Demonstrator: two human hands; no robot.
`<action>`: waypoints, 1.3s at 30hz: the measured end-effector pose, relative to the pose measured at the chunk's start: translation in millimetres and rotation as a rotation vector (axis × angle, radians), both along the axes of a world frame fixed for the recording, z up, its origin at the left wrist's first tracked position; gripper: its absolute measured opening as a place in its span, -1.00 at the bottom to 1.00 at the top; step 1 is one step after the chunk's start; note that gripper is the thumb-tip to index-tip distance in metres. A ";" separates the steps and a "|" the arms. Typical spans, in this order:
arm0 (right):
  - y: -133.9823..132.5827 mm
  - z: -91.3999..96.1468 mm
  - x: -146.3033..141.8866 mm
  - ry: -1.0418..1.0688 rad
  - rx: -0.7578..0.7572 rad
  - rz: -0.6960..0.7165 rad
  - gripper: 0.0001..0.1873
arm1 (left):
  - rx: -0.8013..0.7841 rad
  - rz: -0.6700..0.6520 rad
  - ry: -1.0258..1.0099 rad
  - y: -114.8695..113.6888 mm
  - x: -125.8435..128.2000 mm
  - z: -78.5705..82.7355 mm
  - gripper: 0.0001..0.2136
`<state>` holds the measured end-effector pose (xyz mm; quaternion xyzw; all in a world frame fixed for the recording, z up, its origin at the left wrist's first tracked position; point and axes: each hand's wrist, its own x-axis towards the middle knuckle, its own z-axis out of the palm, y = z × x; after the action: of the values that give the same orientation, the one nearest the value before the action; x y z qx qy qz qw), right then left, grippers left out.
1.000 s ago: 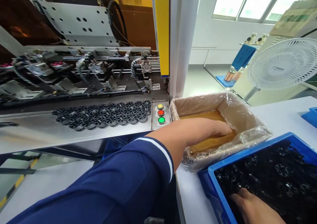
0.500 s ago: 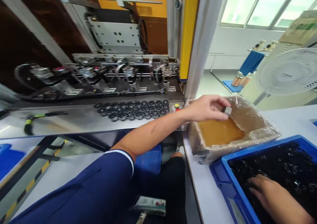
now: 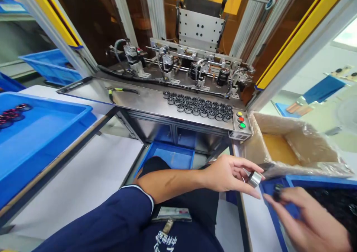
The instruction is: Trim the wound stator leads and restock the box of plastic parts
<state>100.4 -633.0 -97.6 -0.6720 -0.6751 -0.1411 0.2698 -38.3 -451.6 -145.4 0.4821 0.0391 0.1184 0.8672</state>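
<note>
My left hand (image 3: pixel 227 174) is closed in a pinch on a small silver metal cylinder (image 3: pixel 254 178), held in front of my lap. Close to its right, my right hand (image 3: pixel 304 218) pinches a small black round part (image 3: pixel 277 192) over the near left corner of the blue bin (image 3: pixel 279 207) of black parts. The two pieces are a short gap apart. Behind them stands a cardboard box (image 3: pixel 295 148) lined with clear plastic.
The machine's steel shelf (image 3: pixel 139 99) carries several black round parts (image 3: pixel 199 106), green-handled pliers (image 3: pixel 122 91) and three buttons (image 3: pixel 240 119). A blue tray (image 3: pixel 41 133) with a few parts sits at left. A blue drawer (image 3: pixel 170 156) lies under the shelf.
My left hand came out of the lined box holding the silver cylinder and dropped toward my lap. My right hand rose from the blue bin with a black part. My view swung left.
</note>
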 end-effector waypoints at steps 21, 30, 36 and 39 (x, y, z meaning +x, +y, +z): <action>4.4 -4.9 -20.9 -0.152 0.140 0.074 -0.61 | -0.078 -0.057 -0.004 -16.7 1.0 -7.8 -0.26; 1.5 -12.9 -16.9 -0.204 0.119 0.073 -0.51 | -0.145 -0.097 0.067 -12.8 0.2 -9.6 -0.27; 7.6 -13.8 -20.7 -0.111 0.137 0.123 -0.58 | -0.043 -0.106 0.016 -19.3 -1.4 -15.7 -0.40; 2.0 0.8 14.4 -0.024 0.034 0.100 -0.81 | 0.197 -0.046 -0.027 -18.7 -1.8 -17.4 -0.49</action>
<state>114.7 -631.0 -96.7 -0.6309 -0.7086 -0.1467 0.2800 -40.1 -470.4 -162.8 0.5641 0.0043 0.1083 0.8186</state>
